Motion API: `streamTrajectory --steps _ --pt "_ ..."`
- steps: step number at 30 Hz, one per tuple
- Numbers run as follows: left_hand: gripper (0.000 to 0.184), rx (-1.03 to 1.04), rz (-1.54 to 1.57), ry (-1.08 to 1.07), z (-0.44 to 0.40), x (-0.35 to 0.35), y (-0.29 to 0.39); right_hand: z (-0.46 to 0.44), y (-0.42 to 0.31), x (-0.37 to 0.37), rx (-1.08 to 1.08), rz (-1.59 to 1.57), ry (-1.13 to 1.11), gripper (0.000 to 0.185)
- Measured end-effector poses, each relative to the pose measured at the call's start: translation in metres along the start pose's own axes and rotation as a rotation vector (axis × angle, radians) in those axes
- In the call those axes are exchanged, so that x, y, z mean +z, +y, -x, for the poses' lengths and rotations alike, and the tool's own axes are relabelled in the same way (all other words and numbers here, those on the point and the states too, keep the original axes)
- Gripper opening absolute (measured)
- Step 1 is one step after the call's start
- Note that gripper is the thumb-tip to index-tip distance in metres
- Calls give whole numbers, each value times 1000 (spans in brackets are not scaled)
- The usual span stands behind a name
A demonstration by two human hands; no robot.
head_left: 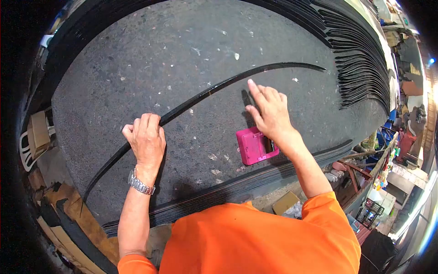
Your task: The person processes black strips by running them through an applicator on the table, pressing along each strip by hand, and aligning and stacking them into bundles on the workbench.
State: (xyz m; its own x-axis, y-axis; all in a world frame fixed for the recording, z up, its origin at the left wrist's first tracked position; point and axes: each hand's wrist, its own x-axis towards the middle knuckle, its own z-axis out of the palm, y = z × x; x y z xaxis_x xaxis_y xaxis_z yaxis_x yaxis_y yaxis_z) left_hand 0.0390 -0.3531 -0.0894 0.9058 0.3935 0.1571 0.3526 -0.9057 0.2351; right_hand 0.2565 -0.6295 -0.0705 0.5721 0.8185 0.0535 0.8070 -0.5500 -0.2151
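A long, thin black strip point(228, 83), apparently rubber, curves across the dark, speckled tabletop point(182, 50). My left hand point(147, 139), with a metal watch on its wrist, is closed around the strip left of its middle. Over the table, just below the strip's right half, hovers my right hand point(270, 110). Its index finger and thumb are stretched out and the other fingers are partly bent, with nothing in them. A pink plastic case point(247, 145) with a handle lies beneath the right wrist, which partly covers it.
Layered black strips point(362, 75) are piled at the table's right end. More run along the near edge point(242, 183) and far edge point(292, 14). A cardboard box point(39, 132) and a white plastic chair point(26, 153) stand at the left. Clutter fills the floor at right.
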Motion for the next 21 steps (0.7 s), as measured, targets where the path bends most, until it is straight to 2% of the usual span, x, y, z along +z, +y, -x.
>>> streamTrajectory --steps 5,9,21 --pt "26 22 -5 23 0 -3 2 -1 -12 1 2 6 -52 77" --pt "25 18 -4 9 8 -2 -1 -7 -12 5 -26 2 9 77" --pt "22 -10 25 3 5 -3 -1 6 -12 3 -23 46 -95 77"
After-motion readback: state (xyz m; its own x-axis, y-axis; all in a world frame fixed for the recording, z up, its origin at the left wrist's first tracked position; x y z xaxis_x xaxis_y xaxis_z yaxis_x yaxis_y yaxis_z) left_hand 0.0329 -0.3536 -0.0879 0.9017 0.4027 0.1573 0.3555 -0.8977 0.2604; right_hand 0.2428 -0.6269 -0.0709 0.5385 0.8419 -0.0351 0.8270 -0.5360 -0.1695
